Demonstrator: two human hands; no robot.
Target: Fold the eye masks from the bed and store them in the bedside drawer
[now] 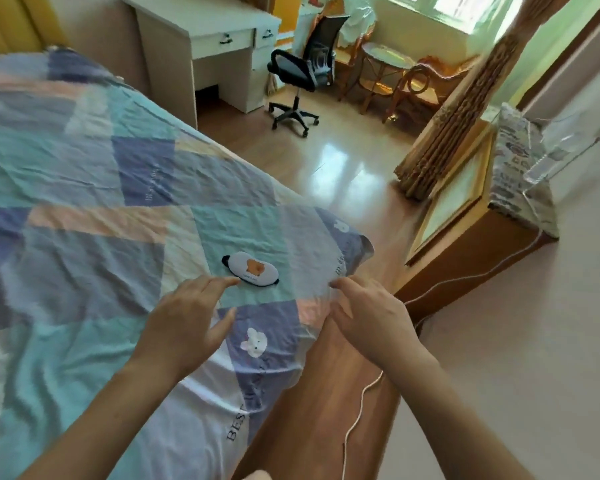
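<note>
One eye mask [251,269], pale blue with an orange animal print and a dark strap, lies flat on the patchwork bedsheet [84,188] near the bed's right edge. My left hand [191,322] hovers just below and left of it, fingers spread, fingertips almost touching the mask's lower left end. My right hand [368,320] is over the bed's edge to the right of the mask, fingers curled at the hem of the sheet; whether it pinches the sheet is unclear. The wooden bedside cabinet [465,244] stands to the right; its drawer front looks closed.
A white cable [357,410] runs along the wooden bed frame and up to the cabinet. A patterned cloth and clear stand sit on the cabinet top. A curtain [458,112], office chair [302,77], white desk [201,36] and wicker chairs stand farther off across the wooden floor.
</note>
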